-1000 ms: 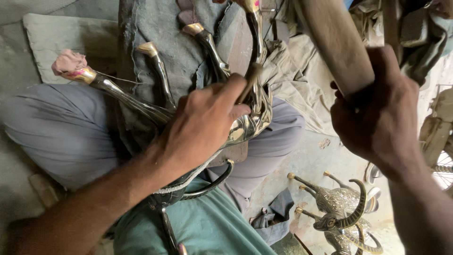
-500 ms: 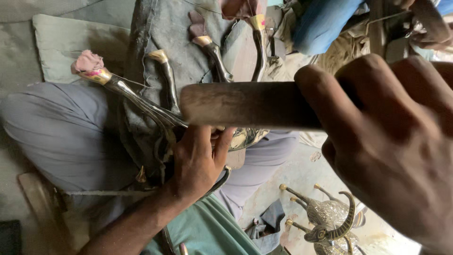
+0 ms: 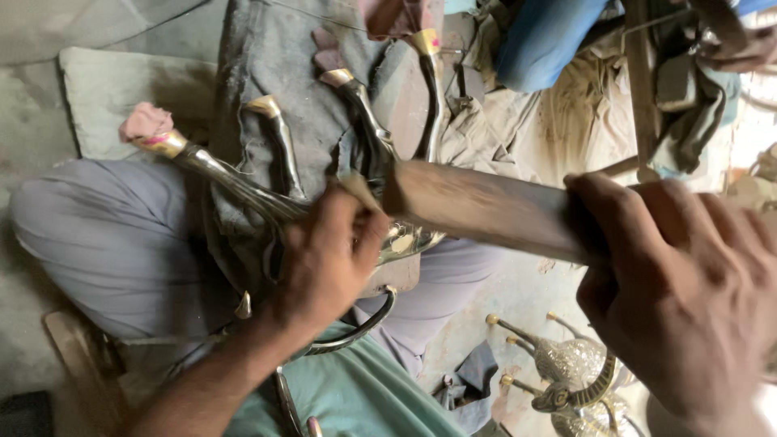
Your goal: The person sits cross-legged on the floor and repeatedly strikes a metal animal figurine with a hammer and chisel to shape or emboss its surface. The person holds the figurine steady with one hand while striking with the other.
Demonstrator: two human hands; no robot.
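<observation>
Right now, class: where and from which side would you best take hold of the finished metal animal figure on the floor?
Probably grip the metal animal figure around its rounded body, coming from above. Its thin legs point up and leftward and a curved horn wraps its near end, so those slim parts look awkward. It lies free of the right hand.

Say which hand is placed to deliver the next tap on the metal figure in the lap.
Right. The right hand grips the wooden mallet raised over the metal animal figure, while the left hand is pressed on it, probably steadying it.
</observation>
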